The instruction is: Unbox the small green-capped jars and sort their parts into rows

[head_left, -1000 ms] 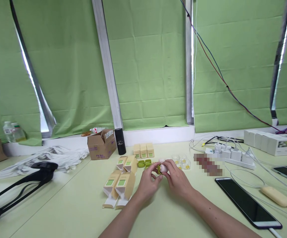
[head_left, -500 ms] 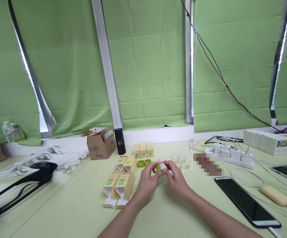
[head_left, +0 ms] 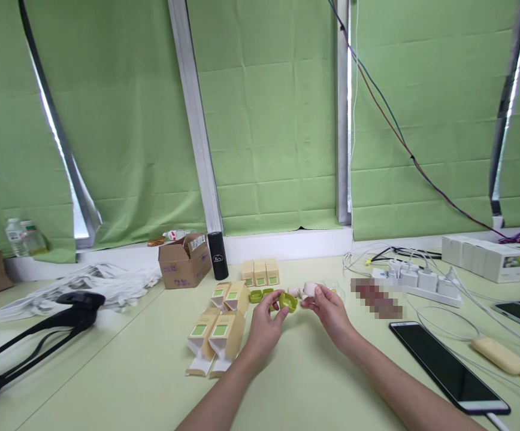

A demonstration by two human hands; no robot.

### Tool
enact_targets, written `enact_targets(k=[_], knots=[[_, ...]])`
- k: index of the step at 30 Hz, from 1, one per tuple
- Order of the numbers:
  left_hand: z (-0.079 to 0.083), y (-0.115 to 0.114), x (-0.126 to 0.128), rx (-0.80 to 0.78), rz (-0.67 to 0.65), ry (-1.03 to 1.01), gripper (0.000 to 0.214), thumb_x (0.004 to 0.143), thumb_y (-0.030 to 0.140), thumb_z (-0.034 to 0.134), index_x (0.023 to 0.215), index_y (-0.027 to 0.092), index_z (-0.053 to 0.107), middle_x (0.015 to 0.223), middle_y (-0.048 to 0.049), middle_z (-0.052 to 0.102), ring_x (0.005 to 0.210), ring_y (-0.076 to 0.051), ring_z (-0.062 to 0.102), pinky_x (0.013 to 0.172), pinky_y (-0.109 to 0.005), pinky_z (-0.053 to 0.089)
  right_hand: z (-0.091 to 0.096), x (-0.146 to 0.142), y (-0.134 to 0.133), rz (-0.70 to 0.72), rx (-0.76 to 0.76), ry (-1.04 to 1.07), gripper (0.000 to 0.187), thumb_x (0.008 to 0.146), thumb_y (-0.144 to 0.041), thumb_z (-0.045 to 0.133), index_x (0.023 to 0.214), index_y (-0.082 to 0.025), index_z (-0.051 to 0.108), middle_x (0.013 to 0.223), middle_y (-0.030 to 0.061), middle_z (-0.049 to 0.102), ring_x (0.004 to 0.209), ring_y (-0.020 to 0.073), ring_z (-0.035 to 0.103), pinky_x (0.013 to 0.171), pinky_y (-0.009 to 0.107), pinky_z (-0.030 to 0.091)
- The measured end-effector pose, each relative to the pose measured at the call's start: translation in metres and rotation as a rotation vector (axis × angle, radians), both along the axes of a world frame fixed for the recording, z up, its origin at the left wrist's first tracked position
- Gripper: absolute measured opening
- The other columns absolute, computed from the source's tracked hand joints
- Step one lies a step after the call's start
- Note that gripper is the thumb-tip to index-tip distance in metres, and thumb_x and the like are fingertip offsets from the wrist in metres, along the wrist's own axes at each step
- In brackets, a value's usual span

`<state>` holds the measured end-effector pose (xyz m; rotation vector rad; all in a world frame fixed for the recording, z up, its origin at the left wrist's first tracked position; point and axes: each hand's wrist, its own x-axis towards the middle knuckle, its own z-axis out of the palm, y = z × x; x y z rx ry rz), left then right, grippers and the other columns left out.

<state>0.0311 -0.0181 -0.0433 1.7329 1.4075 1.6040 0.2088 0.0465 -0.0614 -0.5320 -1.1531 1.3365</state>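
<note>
My left hand (head_left: 264, 328) pinches a small olive-green cup-like container (head_left: 289, 303), its hollow side facing up toward me. A little to the right, my right hand (head_left: 333, 316) holds a small rounded whitish-pink piece (head_left: 309, 290) between thumb and fingers. The two pieces are apart. Behind the left fingers lie more green containers (head_left: 256, 296) on the table. Small pale pieces (head_left: 293, 291) sit just beyond the hands. A clear plastic tray (head_left: 339, 293) is partly hidden behind my right hand.
Open-flapped cardboard boxes (head_left: 224, 335) stand left of my hands, with smaller boxes (head_left: 260, 273) farther back. Beyond are a brown carton (head_left: 183, 263) and a black cylinder (head_left: 217, 256). A phone (head_left: 446, 365), power bank (head_left: 499, 354) and power strip (head_left: 431, 286) lie right.
The whitish-pink piece has come out of the green container. My right hand has moved right with it, while my left keeps the container, now showing its hollow inside.
</note>
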Motion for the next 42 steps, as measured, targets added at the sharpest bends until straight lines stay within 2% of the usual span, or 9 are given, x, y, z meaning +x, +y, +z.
enact_targets(k=[5, 9, 16, 22, 28, 32, 36, 39, 42], knots=[[-0.003, 0.004, -0.004, 0.017, 0.025, -0.076, 0.045, 0.085, 0.033, 0.069, 0.127, 0.018, 0.066, 0.123, -0.0122, 0.07, 0.103, -0.024, 0.064, 0.092, -0.037, 0.049, 0.006, 0.003, -0.006, 0.105, -0.083, 0.096, 0.051, 0.073, -0.063, 0.081, 0.097, -0.02, 0.07, 0.105, 0.0119, 0.075, 0.09, 0.0271, 0.071, 0.076, 0.041, 0.056], [-0.004, 0.006, -0.006, 0.034, 0.05, -0.124, 0.046, 0.085, 0.036, 0.07, 0.127, 0.019, 0.065, 0.123, -0.0122, 0.071, 0.105, -0.024, 0.064, 0.093, -0.037, 0.049, 0.01, 0.001, -0.011, 0.141, -0.113, 0.128, 0.052, 0.07, -0.06, 0.085, 0.101, -0.022, 0.068, 0.106, 0.0124, 0.076, 0.095, 0.0282, 0.07, 0.075, 0.04, 0.056], [0.0, 0.005, -0.005, 0.06, 0.107, -0.115, 0.046, 0.084, 0.041, 0.07, 0.125, 0.019, 0.067, 0.117, -0.0126, 0.072, 0.104, -0.026, 0.065, 0.091, -0.039, 0.051, 0.01, 0.001, -0.013, 0.048, -0.02, 0.059, 0.051, 0.067, -0.052, 0.091, 0.105, -0.025, 0.07, 0.101, 0.0057, 0.072, 0.093, 0.0233, 0.066, 0.078, 0.038, 0.057], [-0.002, 0.006, -0.007, 0.058, 0.149, -0.101, 0.047, 0.085, 0.043, 0.069, 0.125, 0.019, 0.067, 0.114, -0.0124, 0.072, 0.102, -0.026, 0.065, 0.091, -0.039, 0.05, 0.012, 0.002, -0.012, 0.036, 0.034, -0.032, 0.052, 0.064, -0.046, 0.092, 0.106, -0.023, 0.072, 0.097, 0.0054, 0.075, 0.093, 0.0233, 0.068, 0.088, 0.04, 0.055], [-0.003, 0.007, -0.009, 0.047, 0.184, -0.096, 0.047, 0.085, 0.043, 0.069, 0.125, 0.019, 0.066, 0.115, -0.012, 0.071, 0.102, -0.025, 0.063, 0.092, -0.039, 0.048, 0.019, 0.002, -0.012, -0.074, 0.072, -0.101, 0.059, 0.059, -0.034, 0.09, 0.114, -0.024, 0.069, 0.098, 0.005, 0.074, 0.094, 0.0256, 0.069, 0.081, 0.038, 0.056], [-0.006, 0.009, -0.011, 0.048, 0.213, -0.083, 0.046, 0.087, 0.04, 0.068, 0.128, 0.019, 0.065, 0.117, -0.012, 0.07, 0.1, -0.024, 0.063, 0.092, -0.038, 0.048, 0.018, 0.003, -0.005, -0.213, 0.187, -0.229, 0.05, 0.067, -0.03, 0.079, 0.115, -0.024, 0.067, 0.104, 0.0065, 0.071, 0.089, 0.0236, 0.066, 0.074, 0.037, 0.055], [-0.007, 0.009, -0.012, 0.061, 0.233, -0.075, 0.045, 0.089, 0.038, 0.067, 0.129, 0.019, 0.064, 0.116, -0.0114, 0.071, 0.098, -0.023, 0.064, 0.092, -0.038, 0.048, 0.018, 0.006, 0.007, -0.334, 0.362, -0.49, 0.034, 0.078, -0.024, 0.067, 0.111, -0.024, 0.067, 0.107, 0.0065, 0.071, 0.088, 0.0225, 0.064, 0.08, 0.04, 0.054], [-0.007, 0.008, -0.012, 0.068, 0.246, -0.064, 0.044, 0.089, 0.036, 0.067, 0.129, 0.019, 0.064, 0.115, -0.0112, 0.07, 0.097, -0.023, 0.063, 0.092, -0.038, 0.048, 0.019, 0.005, 0.017, -0.372, 0.555, -0.692, 0.028, 0.083, -0.018, 0.059, 0.109, -0.024, 0.066, 0.112, 0.0069, 0.07, 0.097, 0.0245, 0.064, 0.089, 0.043, 0.052], [-0.007, 0.007, -0.012, 0.07, 0.249, -0.054, 0.044, 0.09, 0.038, 0.065, 0.13, 0.019, 0.063, 0.116, -0.0114, 0.07, 0.097, -0.023, 0.063, 0.092, -0.038, 0.048, 0.015, 0.001, 0.023, -0.383, 0.758, -0.873, 0.031, 0.086, -0.009, 0.052, 0.11, -0.023, 0.065, 0.117, 0.0085, 0.067, 0.107, 0.026, 0.062, 0.092, 0.042, 0.051]])
